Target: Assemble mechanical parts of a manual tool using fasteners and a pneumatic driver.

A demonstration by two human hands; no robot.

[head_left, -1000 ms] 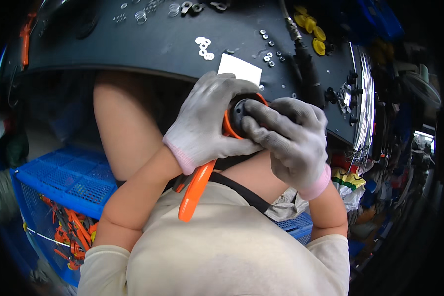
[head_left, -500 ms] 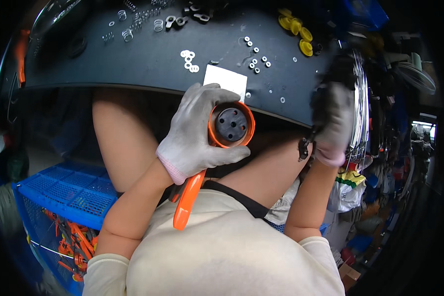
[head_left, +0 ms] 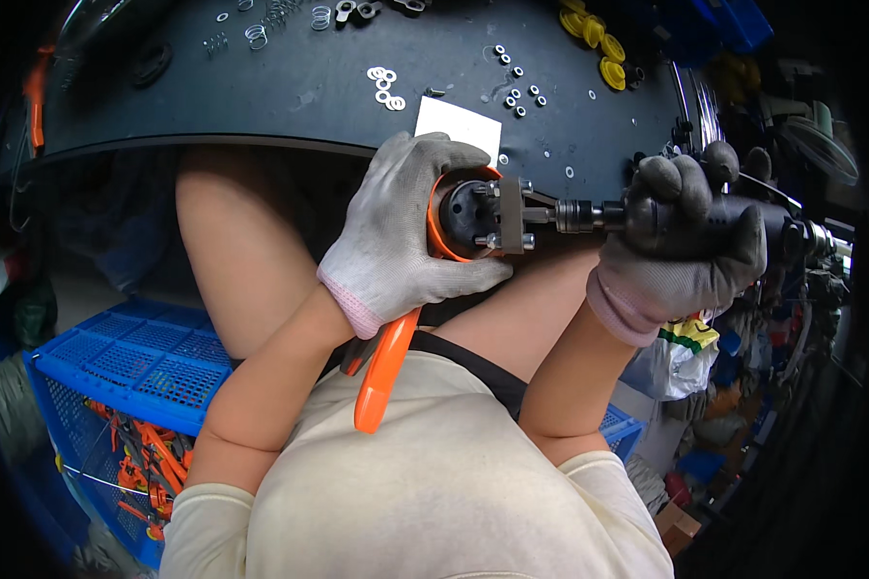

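Note:
My gloved left hand (head_left: 391, 232) is wrapped round an orange cutter-like tool head, whose orange handle (head_left: 386, 372) points down toward my shirt. Inside its ring sits a round black disc (head_left: 462, 214) with holes. My gloved right hand (head_left: 684, 241) grips a black power driver (head_left: 661, 224) held level. A grey metal block with several pins (head_left: 512, 216) is fitted at the driver's tip and stands against the black disc. Whether the pins sit in the holes is hard to make out.
A dark table (head_left: 261, 106) lies ahead with springs (head_left: 256, 37), flat washers (head_left: 384, 87), small ring nuts (head_left: 518, 96), yellow caps (head_left: 599, 39) and a white card (head_left: 459, 125). At my left, a blue crate (head_left: 126, 372) holds several orange tools (head_left: 154, 463).
My right hand has brought the driver from the table's right side down and across to the black disc. My left hand keeps its hold, now slightly turned and further right.

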